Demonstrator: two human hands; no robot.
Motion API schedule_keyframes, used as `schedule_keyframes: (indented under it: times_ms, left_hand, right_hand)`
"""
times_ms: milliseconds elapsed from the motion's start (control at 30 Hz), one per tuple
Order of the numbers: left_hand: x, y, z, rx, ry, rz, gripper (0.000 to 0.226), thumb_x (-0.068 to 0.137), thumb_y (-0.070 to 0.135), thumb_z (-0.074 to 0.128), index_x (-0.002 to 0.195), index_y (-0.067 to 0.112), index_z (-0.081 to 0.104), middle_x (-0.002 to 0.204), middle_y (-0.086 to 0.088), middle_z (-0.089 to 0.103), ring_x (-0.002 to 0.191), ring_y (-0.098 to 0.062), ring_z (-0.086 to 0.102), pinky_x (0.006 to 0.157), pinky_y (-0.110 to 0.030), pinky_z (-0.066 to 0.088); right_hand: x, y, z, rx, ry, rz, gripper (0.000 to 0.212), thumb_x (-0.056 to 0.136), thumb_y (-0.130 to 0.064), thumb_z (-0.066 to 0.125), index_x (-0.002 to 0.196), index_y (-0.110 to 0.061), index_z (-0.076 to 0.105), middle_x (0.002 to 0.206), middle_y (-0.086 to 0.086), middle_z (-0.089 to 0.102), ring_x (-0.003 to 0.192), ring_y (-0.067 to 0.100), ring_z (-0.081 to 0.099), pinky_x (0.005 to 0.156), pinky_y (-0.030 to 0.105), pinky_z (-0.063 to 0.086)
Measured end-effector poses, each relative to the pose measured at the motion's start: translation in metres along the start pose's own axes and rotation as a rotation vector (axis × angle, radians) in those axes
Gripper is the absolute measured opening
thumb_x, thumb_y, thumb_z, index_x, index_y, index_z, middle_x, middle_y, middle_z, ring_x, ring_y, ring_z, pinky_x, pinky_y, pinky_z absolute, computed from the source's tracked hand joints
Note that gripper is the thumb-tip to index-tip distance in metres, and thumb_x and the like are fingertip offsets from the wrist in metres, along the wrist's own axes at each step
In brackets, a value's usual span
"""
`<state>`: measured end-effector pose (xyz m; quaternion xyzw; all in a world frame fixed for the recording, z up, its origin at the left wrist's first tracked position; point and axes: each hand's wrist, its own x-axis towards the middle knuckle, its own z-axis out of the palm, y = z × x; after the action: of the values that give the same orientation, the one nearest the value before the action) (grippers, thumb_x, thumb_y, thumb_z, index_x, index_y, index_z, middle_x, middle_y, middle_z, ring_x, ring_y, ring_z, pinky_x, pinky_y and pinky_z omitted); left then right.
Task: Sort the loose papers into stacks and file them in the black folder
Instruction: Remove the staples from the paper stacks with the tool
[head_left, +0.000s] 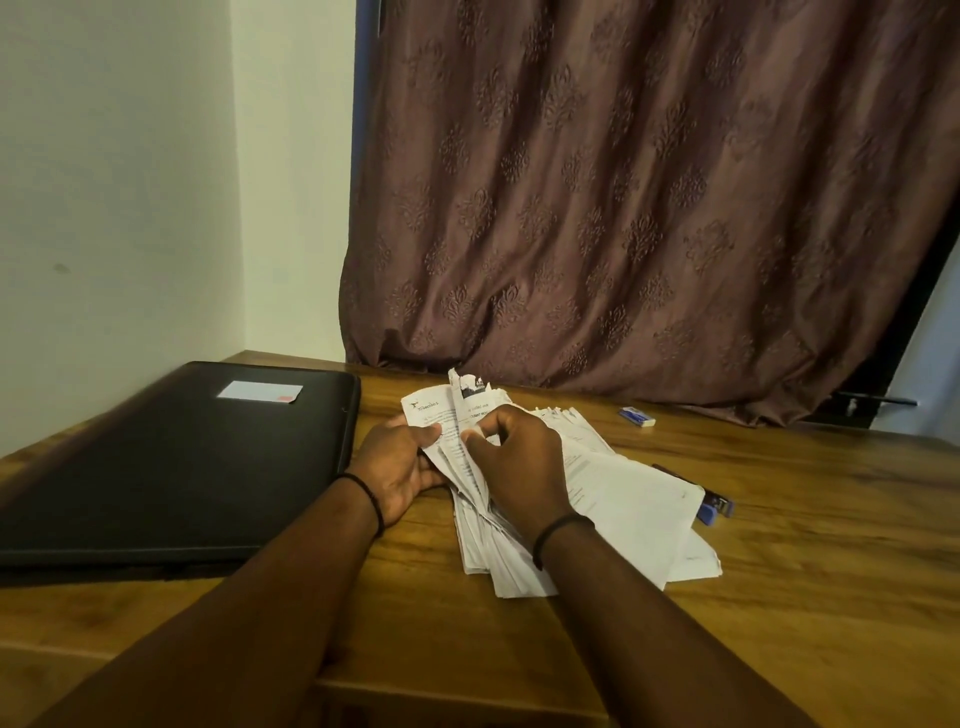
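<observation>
A messy pile of white loose papers (631, 501) lies on the wooden table (810, 551) in front of me. My left hand (397, 470) grips the pile's left edge, thumb on top of a folded printed sheet (428, 413). My right hand (519, 457) pinches a sheet near the top of the same pile, fingers curled. The black folder (171, 462) lies closed and flat to the left of the papers, with a small white label (258, 391) on its cover. The lower sheets are hidden under my hands.
A blue stapler (714, 508) pokes out from under the papers on the right. A small blue-and-white eraser (637, 417) lies near the brown curtain (623, 197) that hangs along the table's far edge. A pale wall stands on the left.
</observation>
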<state>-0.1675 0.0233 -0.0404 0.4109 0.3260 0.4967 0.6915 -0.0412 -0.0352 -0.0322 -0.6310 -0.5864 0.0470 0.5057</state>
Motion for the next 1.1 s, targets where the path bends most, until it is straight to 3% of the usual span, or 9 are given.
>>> schedule_keyframes:
  times_ms: [133, 333, 500, 733, 867, 1000, 1100]
  left_hand:
    - [0.0014, -0.0009, 0.0003, 0.006, 0.004, 0.013, 0.031, 0.102, 0.009, 0.044, 0.130, 0.013, 0.055, 0.115, -0.013, 0.070, 0.100, -0.032, 0.069, 0.075, -0.050, 0.059]
    - [0.0020, -0.0011, 0.0003, 0.005, 0.018, 0.009, 0.019, 0.102, 0.018, 0.047, 0.109, 0.013, 0.064, 0.111, -0.012, 0.072, 0.097, -0.031, 0.070, 0.074, -0.049, 0.059]
    - [0.0007, -0.0006, -0.0004, 0.032, 0.020, 0.024, 0.022, 0.100, 0.021, 0.052, 0.114, 0.010, 0.064, 0.109, -0.013, 0.073, 0.092, -0.029, 0.072, 0.068, -0.045, 0.060]
    - [-0.0022, 0.0001, 0.0007, 0.064, -0.022, 0.047, 0.029, 0.097, 0.033, 0.055, 0.115, 0.013, 0.064, 0.107, -0.011, 0.074, 0.095, -0.030, 0.072, 0.081, -0.048, 0.058]
    - [-0.0050, 0.0012, 0.0020, 0.079, -0.065, 0.060, 0.036, 0.089, 0.042, 0.063, 0.114, 0.016, 0.066, 0.106, -0.010, 0.074, 0.096, -0.029, 0.072, 0.078, -0.045, 0.058]
    - [-0.0056, 0.0012, 0.0027, 0.058, -0.039, 0.036, 0.033, 0.089, 0.029, 0.068, 0.116, 0.011, 0.066, 0.105, -0.012, 0.074, 0.093, -0.029, 0.072, 0.076, -0.045, 0.059]
    - [-0.0034, 0.0008, 0.0024, 0.022, 0.017, 0.013, 0.023, 0.096, 0.010, 0.056, 0.117, 0.007, 0.061, 0.104, -0.016, 0.073, 0.090, -0.032, 0.072, 0.075, -0.047, 0.059]
  right_hand:
    - [0.0002, 0.0007, 0.0008, -0.007, -0.019, -0.001, 0.016, 0.089, -0.030, 0.070, 0.078, -0.021, 0.066, 0.074, -0.011, 0.062, 0.071, 0.005, 0.057, 0.061, 0.013, 0.036]
    - [-0.0007, -0.0004, 0.0023, -0.006, -0.024, 0.011, 0.018, 0.086, -0.032, 0.074, 0.074, -0.023, 0.064, 0.074, -0.011, 0.063, 0.073, 0.007, 0.058, 0.067, 0.019, 0.044]
    - [-0.0012, -0.0029, 0.0008, -0.003, -0.016, 0.019, 0.024, 0.085, -0.033, 0.076, 0.068, -0.026, 0.060, 0.072, -0.011, 0.063, 0.071, 0.006, 0.059, 0.068, 0.023, 0.047]
    - [-0.0016, -0.0030, -0.0006, 0.135, -0.008, 0.051, 0.030, 0.078, -0.037, 0.081, 0.070, -0.014, 0.064, 0.068, -0.004, 0.065, 0.068, 0.008, 0.060, 0.063, 0.025, 0.049]
    - [-0.0015, -0.0005, -0.0004, 0.284, -0.026, 0.063, 0.037, 0.080, -0.036, 0.079, 0.068, -0.006, 0.063, 0.065, 0.008, 0.062, 0.060, 0.011, 0.052, 0.062, 0.036, 0.050]
    - [-0.0003, 0.0014, 0.0005, 0.295, -0.064, 0.085, 0.037, 0.082, -0.036, 0.078, 0.071, -0.004, 0.063, 0.068, 0.011, 0.062, 0.060, 0.012, 0.051, 0.062, 0.036, 0.049]
    - [0.0023, 0.0050, 0.0022, 0.237, -0.067, 0.095, 0.026, 0.084, -0.033, 0.076, 0.074, -0.012, 0.066, 0.070, 0.002, 0.066, 0.070, 0.016, 0.062, 0.070, 0.039, 0.055]
